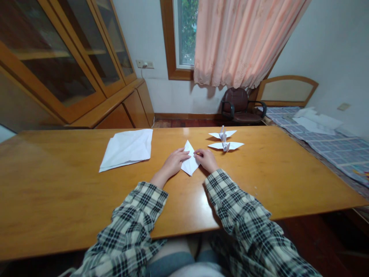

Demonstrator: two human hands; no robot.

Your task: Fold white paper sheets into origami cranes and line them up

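A white sheet of paper folded into a kite shape [190, 164] lies flat on the wooden table, one point facing me and one facing away. From the left, my left hand [174, 161] rests with its fingers stretched over the paper's left side, pressing it down. On the other side my right hand [206, 159] has curled fingers, with thumb and index finger pinching the paper's right edge. Just beyond that hand stand two finished white paper cranes [226, 146] with spread wings, one close behind the other.
A stack of white paper sheets [127, 149] lies on the table [72, 215] to the left. Past the far edge are a brown office chair [236, 104] and a wooden glass-door cabinet [112, 90]. A bed with a checked cover [325, 142] stands at the right.
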